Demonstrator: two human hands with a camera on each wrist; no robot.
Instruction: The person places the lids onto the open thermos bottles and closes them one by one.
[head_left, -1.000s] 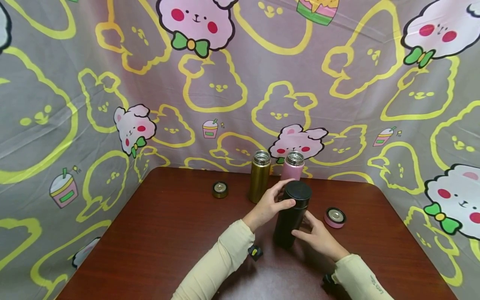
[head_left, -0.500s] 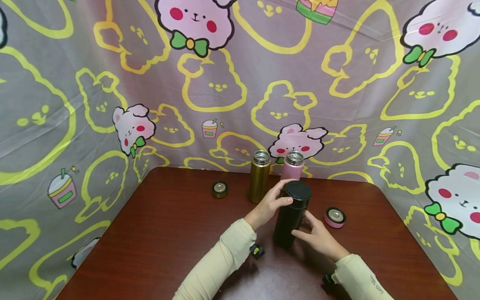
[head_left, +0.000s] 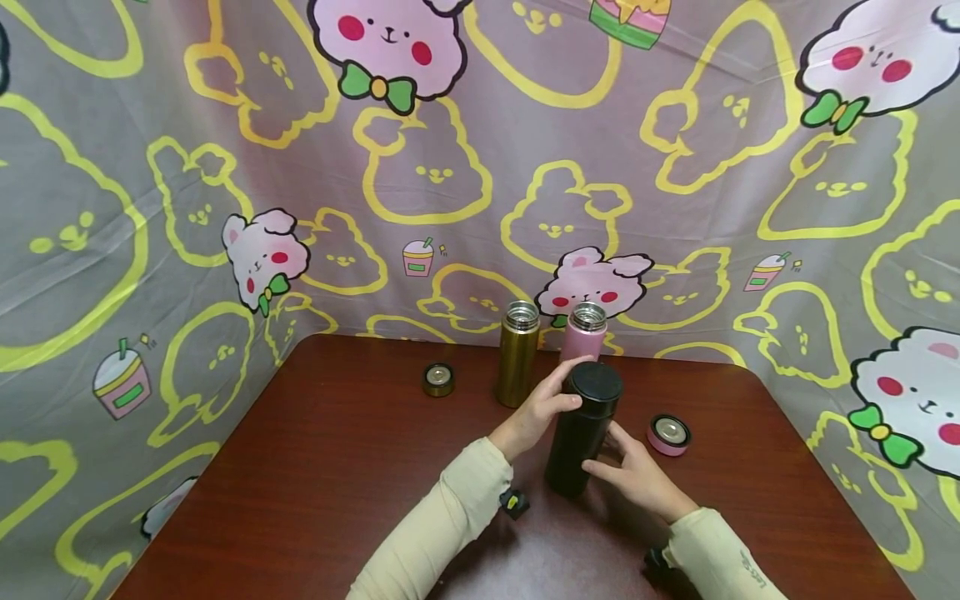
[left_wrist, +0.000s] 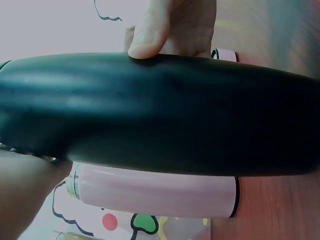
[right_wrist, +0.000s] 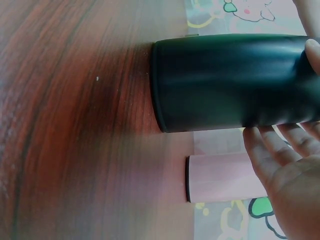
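A black thermos bottle (head_left: 572, 457) stands upright on the table, its black lid (head_left: 597, 382) on top. My left hand (head_left: 534, 417) grips the lid from the left, the thumb on the near side and the fingers reaching behind. Lower down, my right hand (head_left: 639, 477) holds the bottle's body from the right, its far fingers partly hidden. Behind them stand an uncapped gold thermos (head_left: 517, 362) and an uncapped pink thermos (head_left: 585, 343), the pink one partly covered by the left hand and black lid. In the right wrist view the black bottle (right_wrist: 225, 82) has its base near the tabletop.
A gold lid (head_left: 438, 380) lies inner side up to the left of the bottles. To the right of my right hand, a pink lid (head_left: 669, 435) lies the same way. Patterned cloth (head_left: 435, 192) hangs along the back and both sides of the brown table (head_left: 337, 467).
The left thumb has slid slightly leftward round the black lid. The black bottle and right hand have stayed nearly where they were.
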